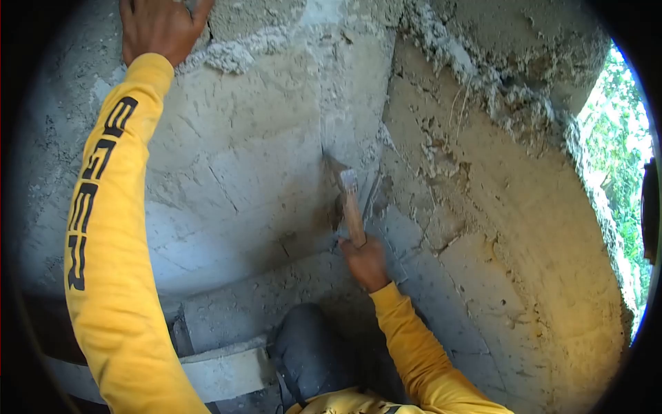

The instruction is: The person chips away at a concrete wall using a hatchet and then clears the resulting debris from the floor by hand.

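The right hand [365, 262] is closed around the wooden-handled steel mason's hammer [350, 205], whose head sits at the inside corner of the grey plastered wall [227, 172], at 12 o'clock from the hand. The left hand [160, 27] lies flat at 10 o'clock, gripping nothing. Strike with short, controlled blows from a firm wrist.

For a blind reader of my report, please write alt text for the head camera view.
A person's right hand grips a wooden-handled hammer, its head at a rough plastered wall near an inner corner. The left hand, in a yellow sleeve, is braced high on the wall.
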Action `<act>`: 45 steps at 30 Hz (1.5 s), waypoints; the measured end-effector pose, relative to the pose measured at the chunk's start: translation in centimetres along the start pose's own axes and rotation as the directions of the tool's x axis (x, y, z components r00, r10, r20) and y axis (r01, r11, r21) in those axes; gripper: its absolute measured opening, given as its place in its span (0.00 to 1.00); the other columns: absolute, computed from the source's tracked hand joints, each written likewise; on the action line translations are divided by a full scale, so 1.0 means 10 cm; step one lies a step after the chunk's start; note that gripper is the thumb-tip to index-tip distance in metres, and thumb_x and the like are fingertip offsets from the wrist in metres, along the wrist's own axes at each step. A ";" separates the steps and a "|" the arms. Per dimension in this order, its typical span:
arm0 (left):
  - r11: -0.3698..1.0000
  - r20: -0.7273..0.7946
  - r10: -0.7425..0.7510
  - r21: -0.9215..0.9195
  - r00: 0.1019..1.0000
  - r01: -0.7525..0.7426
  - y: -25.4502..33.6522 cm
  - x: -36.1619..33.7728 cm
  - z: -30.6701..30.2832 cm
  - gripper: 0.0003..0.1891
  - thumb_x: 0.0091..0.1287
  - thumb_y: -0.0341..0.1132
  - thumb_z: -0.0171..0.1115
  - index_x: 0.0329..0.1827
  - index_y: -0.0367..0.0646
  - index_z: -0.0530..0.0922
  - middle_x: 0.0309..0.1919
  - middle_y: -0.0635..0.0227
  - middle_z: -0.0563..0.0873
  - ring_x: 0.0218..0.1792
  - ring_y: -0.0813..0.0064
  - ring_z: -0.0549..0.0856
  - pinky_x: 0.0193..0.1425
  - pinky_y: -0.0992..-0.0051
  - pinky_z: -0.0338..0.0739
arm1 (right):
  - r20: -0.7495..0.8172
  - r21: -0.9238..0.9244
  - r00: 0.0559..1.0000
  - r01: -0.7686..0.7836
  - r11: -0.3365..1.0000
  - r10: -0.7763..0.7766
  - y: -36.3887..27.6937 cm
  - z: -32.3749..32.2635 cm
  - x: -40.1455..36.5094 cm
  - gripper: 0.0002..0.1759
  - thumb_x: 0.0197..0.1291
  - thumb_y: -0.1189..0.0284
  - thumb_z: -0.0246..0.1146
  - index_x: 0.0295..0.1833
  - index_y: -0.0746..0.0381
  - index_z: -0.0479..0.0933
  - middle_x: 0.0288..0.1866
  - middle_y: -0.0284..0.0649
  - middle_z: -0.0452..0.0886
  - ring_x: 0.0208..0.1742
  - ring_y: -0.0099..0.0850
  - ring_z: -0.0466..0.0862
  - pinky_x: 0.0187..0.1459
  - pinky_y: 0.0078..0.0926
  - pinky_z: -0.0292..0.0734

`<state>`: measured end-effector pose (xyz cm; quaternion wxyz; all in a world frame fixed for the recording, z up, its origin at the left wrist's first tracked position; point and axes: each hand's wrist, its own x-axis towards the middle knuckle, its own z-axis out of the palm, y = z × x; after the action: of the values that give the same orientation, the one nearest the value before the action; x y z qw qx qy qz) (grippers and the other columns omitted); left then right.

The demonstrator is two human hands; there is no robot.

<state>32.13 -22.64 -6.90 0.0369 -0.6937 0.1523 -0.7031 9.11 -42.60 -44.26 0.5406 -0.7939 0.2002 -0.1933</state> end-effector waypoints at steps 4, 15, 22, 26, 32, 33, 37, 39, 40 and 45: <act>1.000 -0.024 0.007 0.007 1.000 -0.007 -0.02 0.05 0.01 0.40 0.73 0.44 0.65 0.85 0.44 0.58 0.85 0.49 0.57 0.85 0.48 0.55 0.88 0.47 0.44 | -0.143 0.085 0.940 0.322 0.943 -0.308 -0.30 -0.24 -0.16 0.12 0.66 0.74 0.70 0.32 0.68 0.78 0.22 0.41 0.76 0.22 0.28 0.73 0.28 0.33 0.70; 1.000 0.004 0.002 -0.004 1.000 -0.002 0.05 0.01 -0.01 0.40 0.73 0.45 0.64 0.85 0.44 0.58 0.85 0.49 0.56 0.86 0.49 0.55 0.88 0.47 0.44 | -0.008 -0.123 0.998 -0.060 0.991 0.059 0.37 0.14 0.01 0.15 0.65 0.66 0.70 0.41 0.70 0.83 0.33 0.56 0.85 0.36 0.56 0.86 0.40 0.45 0.80; 1.000 -0.018 -0.011 -0.012 1.000 0.011 0.01 0.06 -0.04 0.40 0.74 0.46 0.63 0.85 0.44 0.58 0.86 0.51 0.56 0.86 0.50 0.54 0.88 0.47 0.44 | -0.029 0.038 0.996 0.080 0.996 -0.079 -0.28 -0.28 -0.24 0.13 0.64 0.69 0.72 0.44 0.70 0.83 0.33 0.53 0.86 0.35 0.48 0.87 0.38 0.43 0.80; 0.998 -0.045 0.024 0.063 0.999 -0.021 -0.05 0.03 0.10 0.40 0.75 0.47 0.62 0.85 0.44 0.58 0.86 0.51 0.56 0.86 0.50 0.54 0.88 0.47 0.44 | -0.252 -0.024 0.817 0.531 0.847 -0.519 -0.41 -0.33 -0.26 0.09 0.69 0.80 0.66 0.35 0.65 0.74 0.28 0.39 0.78 0.27 0.29 0.75 0.32 0.29 0.73; 1.000 -0.041 0.015 0.013 0.999 -0.015 -0.06 0.03 0.09 0.39 0.75 0.47 0.62 0.85 0.44 0.58 0.85 0.50 0.56 0.85 0.48 0.54 0.88 0.47 0.44 | -0.113 0.038 0.990 0.087 0.996 -0.082 0.21 0.10 -0.11 0.12 0.63 0.70 0.72 0.41 0.69 0.83 0.32 0.54 0.85 0.34 0.50 0.88 0.38 0.44 0.81; 1.000 -0.025 0.003 -0.014 1.000 -0.004 -0.02 0.03 0.01 0.39 0.75 0.47 0.62 0.85 0.44 0.58 0.85 0.49 0.56 0.85 0.48 0.54 0.88 0.46 0.44 | -0.065 -0.106 0.996 0.045 0.993 -0.053 0.42 0.15 -0.02 0.14 0.63 0.68 0.73 0.41 0.71 0.82 0.31 0.56 0.85 0.34 0.54 0.87 0.38 0.44 0.81; 1.000 -0.043 -0.001 -0.011 0.999 0.000 -0.05 0.03 0.01 0.39 0.75 0.48 0.62 0.85 0.45 0.58 0.86 0.50 0.55 0.86 0.48 0.54 0.88 0.46 0.44 | -0.023 -0.117 1.000 -0.002 0.993 -0.001 0.44 0.14 -0.03 0.17 0.61 0.67 0.73 0.40 0.72 0.81 0.33 0.62 0.84 0.35 0.60 0.86 0.37 0.44 0.80; 1.000 -0.015 -0.003 -0.028 1.000 0.002 0.00 -0.02 0.00 0.39 0.75 0.48 0.62 0.85 0.45 0.58 0.86 0.51 0.55 0.86 0.49 0.54 0.88 0.47 0.44 | 0.002 -0.066 1.000 -0.021 0.998 0.021 0.32 0.00 -0.20 0.16 0.63 0.68 0.72 0.40 0.72 0.81 0.31 0.59 0.83 0.32 0.57 0.86 0.36 0.44 0.79; 1.000 -0.022 -0.013 -0.024 1.000 0.013 -0.01 0.03 0.01 0.39 0.75 0.48 0.62 0.85 0.46 0.58 0.86 0.51 0.54 0.86 0.49 0.54 0.88 0.47 0.44 | 0.011 -0.040 1.000 -0.005 0.999 0.006 0.18 -0.07 -0.15 0.15 0.64 0.68 0.72 0.40 0.72 0.80 0.30 0.57 0.83 0.31 0.55 0.85 0.35 0.43 0.79; 0.995 -0.093 0.067 0.079 0.993 -0.059 -0.19 0.05 0.24 0.38 0.76 0.48 0.62 0.85 0.46 0.58 0.86 0.52 0.55 0.86 0.50 0.54 0.88 0.49 0.45 | -0.174 0.041 0.876 0.462 0.886 -0.449 -0.22 -0.32 -0.32 0.10 0.71 0.74 0.67 0.36 0.66 0.75 0.27 0.42 0.79 0.26 0.31 0.77 0.31 0.31 0.72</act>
<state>34.79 -21.35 -5.92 0.0783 -0.6523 0.1486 -0.7391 4.94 -42.63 -41.38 0.4939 -0.7781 0.0422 -0.3858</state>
